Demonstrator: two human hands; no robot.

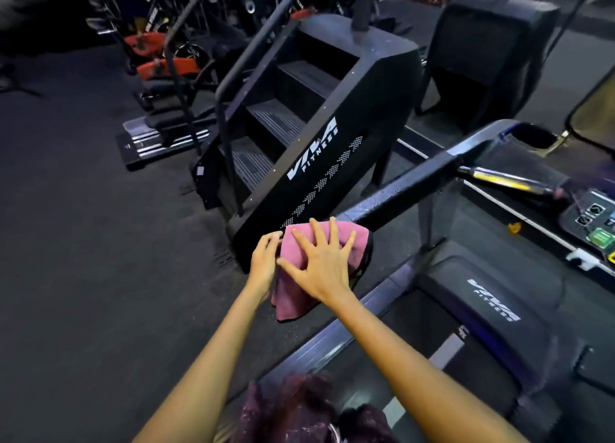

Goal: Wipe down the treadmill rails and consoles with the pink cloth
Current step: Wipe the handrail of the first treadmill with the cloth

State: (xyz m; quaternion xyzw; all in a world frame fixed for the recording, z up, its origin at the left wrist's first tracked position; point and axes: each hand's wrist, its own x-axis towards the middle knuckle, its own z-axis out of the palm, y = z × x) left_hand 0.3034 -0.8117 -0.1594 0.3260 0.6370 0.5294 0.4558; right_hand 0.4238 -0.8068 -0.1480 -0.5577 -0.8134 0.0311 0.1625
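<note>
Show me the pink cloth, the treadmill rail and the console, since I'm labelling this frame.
pink cloth [293, 296]: head view, its hanging lower fold.
treadmill rail [409, 189]: head view, bare top face mid-length.
console [595, 219]: head view, its button panel.

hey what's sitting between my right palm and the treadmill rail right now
The pink cloth. In the head view, the right hand lies spread flat on it, draped over the near end of the rail.
</note>
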